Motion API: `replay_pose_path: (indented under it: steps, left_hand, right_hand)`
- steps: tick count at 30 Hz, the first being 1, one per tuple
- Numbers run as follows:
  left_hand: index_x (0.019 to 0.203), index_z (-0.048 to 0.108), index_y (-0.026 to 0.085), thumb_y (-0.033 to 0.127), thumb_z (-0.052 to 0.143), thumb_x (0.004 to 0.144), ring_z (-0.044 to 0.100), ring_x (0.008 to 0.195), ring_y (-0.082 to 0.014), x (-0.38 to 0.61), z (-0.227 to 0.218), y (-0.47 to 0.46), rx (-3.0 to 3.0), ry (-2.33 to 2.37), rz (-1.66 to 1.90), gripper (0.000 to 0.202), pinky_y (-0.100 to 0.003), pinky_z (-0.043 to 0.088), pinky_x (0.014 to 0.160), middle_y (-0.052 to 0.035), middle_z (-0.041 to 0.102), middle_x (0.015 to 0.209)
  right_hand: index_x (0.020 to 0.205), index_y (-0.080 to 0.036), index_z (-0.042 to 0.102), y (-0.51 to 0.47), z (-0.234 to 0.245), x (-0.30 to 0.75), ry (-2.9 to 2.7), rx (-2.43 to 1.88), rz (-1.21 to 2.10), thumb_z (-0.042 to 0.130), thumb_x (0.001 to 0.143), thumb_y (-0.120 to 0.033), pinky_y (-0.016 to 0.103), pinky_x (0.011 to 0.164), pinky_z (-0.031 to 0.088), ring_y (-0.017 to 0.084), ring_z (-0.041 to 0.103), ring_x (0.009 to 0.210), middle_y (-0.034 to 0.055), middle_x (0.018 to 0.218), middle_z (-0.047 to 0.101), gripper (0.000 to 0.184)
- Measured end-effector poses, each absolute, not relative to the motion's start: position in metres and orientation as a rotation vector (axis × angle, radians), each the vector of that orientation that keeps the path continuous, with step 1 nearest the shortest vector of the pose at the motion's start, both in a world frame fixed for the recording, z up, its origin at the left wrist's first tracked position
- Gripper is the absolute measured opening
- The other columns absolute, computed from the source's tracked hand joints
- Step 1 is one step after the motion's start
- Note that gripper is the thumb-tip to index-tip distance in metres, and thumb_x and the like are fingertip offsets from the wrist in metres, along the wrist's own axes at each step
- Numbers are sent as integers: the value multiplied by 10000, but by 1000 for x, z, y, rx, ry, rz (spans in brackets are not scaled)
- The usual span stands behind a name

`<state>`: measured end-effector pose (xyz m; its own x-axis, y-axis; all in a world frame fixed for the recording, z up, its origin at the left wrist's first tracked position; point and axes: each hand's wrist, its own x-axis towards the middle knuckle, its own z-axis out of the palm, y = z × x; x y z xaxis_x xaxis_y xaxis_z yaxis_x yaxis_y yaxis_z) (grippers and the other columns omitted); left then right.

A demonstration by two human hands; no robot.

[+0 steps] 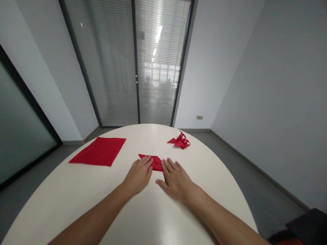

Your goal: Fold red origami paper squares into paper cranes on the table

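Note:
A partly folded piece of red origami paper [156,164] lies flat on the table between my hands. My left hand [139,173] rests over its left part, fingers stretched out and pressing on it. On its right end lie the fingertips of my right hand [176,178], the fingers flat and the thumb spread apart. My fingers hide both ends of the folded paper, so its full outline does not show.
The round white table [143,217] fills the lower view. A sheet of red paper [99,152] lies at the left, and folded red paper cranes [181,141] sit close together at the back right. A dark object [310,226] stands at the lower right, beyond the table edge.

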<state>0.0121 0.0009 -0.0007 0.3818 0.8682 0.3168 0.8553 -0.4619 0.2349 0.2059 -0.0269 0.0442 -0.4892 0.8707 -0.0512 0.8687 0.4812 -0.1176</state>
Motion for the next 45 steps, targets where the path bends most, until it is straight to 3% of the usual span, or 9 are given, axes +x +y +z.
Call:
replay_pose_path:
  steps: [5, 8, 16, 24, 28, 33, 41, 45]
  left_hand:
    - [1303, 625, 156, 222, 397, 990, 544, 1304, -268, 13, 2, 0, 2601, 1606, 671, 393, -484, 411, 1085, -121, 620, 1381]
    - [1234, 668, 189, 231, 425, 984, 594, 1234, -262, 14, 5, -2, 2590, 1622, 734, 351, -474, 428, 1056, -100, 671, 1312]
    - [1079, 725, 213, 201, 431, 982, 667, 1079, -241, 12, 14, -4, 2576, 1675, 763, 309, -443, 452, 1002, -59, 746, 1157]
    - [1034, 740, 218, 212, 434, 979, 670, 1067, -240, 12, 13, -5, 2539, 1663, 822, 311, -441, 463, 988, -60, 753, 1134]
    - [985, 750, 213, 226, 413, 988, 677, 1045, -242, 12, 14, -4, 2517, 1669, 835, 337, -427, 479, 960, -68, 759, 1108]
    - [993, 755, 223, 226, 452, 965, 685, 1028, -250, 11, 13, -3, 2477, 1692, 846, 304, -430, 495, 935, -68, 762, 1102]
    - [1129, 710, 246, 192, 540, 919, 676, 1036, -250, 9, 9, -1, 2477, 1697, 833, 276, -430, 492, 959, -45, 745, 1147]
    - [1043, 728, 264, 104, 513, 902, 649, 1033, -238, 9, 12, -2, 2582, 1616, 836, 303, -425, 479, 947, -21, 739, 1111]
  right_hand:
    - [1245, -117, 650, -18, 47, 202, -2655, -1378, -7, 463, 988, -344, 454, 1032, 432, 326, 535, 1260, 172, 1341, 623, 390]
    - [1062, -169, 721, -11, 46, 203, -2634, -1354, 30, 464, 979, -253, 353, 902, 485, 255, 628, 1035, 114, 1115, 725, 283]
    - [961, -212, 735, -1, 40, 214, -2439, -1330, 272, 519, 957, -246, 277, 852, 447, 195, 623, 989, 48, 1044, 733, 219]
    - [902, -208, 731, 3, 38, 214, -2366, -1384, 337, 568, 919, -241, 265, 779, 425, 183, 616, 913, 41, 967, 722, 167]
    - [920, -206, 732, 6, 36, 215, -2352, -1375, 369, 544, 935, -237, 277, 824, 436, 193, 617, 937, 47, 967, 723, 192]
    - [1037, -215, 730, 8, 32, 217, -2337, -1338, 397, 528, 930, -188, 288, 877, 446, 199, 615, 997, 47, 1035, 727, 230]
    - [1052, -230, 733, 9, 29, 219, -2374, -1281, 386, 537, 890, -124, 290, 890, 448, 193, 611, 1005, 40, 1035, 718, 276]
    - [1027, -229, 747, 8, 32, 219, -2405, -1254, 377, 530, 883, -110, 285, 885, 452, 189, 607, 1007, 42, 1041, 713, 286]
